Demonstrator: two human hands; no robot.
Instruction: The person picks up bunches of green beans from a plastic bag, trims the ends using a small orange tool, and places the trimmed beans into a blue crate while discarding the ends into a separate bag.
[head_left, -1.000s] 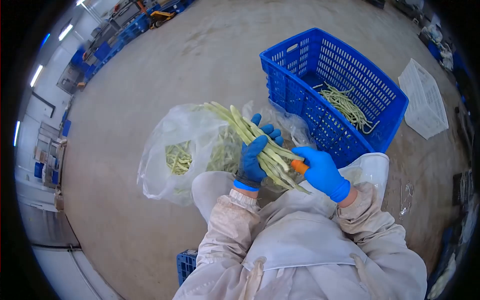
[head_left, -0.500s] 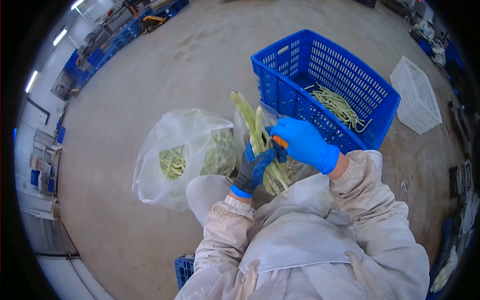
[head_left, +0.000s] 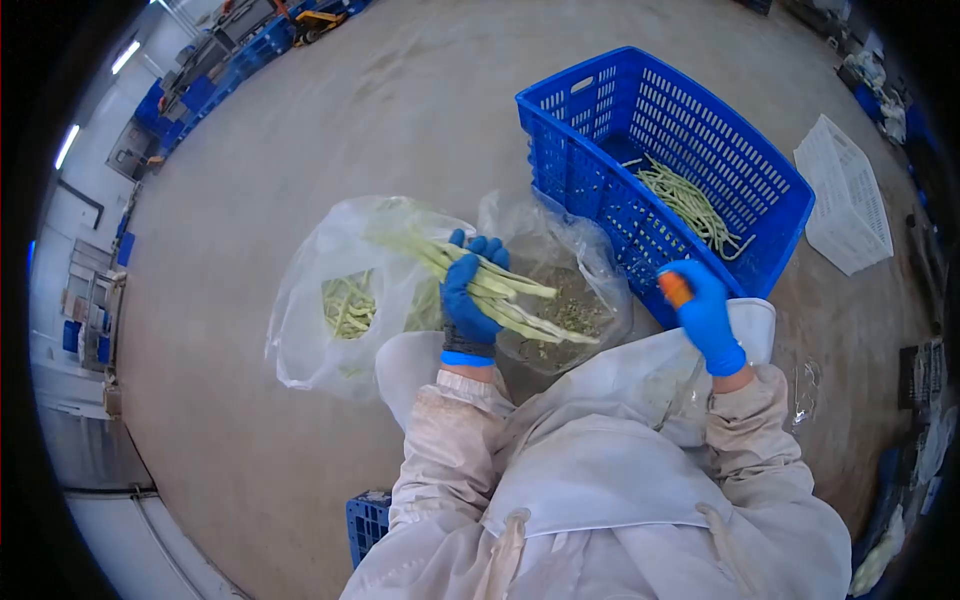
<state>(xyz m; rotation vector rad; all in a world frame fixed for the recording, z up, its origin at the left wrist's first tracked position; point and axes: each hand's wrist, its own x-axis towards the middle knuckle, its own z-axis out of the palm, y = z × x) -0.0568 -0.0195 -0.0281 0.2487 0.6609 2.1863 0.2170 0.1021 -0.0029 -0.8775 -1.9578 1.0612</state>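
My left hand [head_left: 468,308], in a blue and grey glove, is closed around a bunch of long green beans [head_left: 520,310]. The bunch lies slanted above two clear plastic bags, its upper left end blurred. Off to the right, my right hand [head_left: 712,322], blue-gloved, grips an orange-handled tool [head_left: 676,289]; its working end cannot be made out. Beneath the beans, the open bag [head_left: 612,285] contains small green trimmings [head_left: 575,300]. Left of my left hand stands the other bag [head_left: 300,290], with more green beans [head_left: 350,312] inside.
A blue slatted crate [head_left: 575,150] stands ahead on the right, long beans [head_left: 690,205] lying in it. Beyond it is a white crate [head_left: 845,195]. A dark blue crate [head_left: 368,525] is at my lower left. People [head_left: 868,70] are far off at upper right.
My hands have separated: the right moved right and down with the orange-handled tool, the left shifted left. The bean bunch has tipped from nearly upright to a flatter slant.
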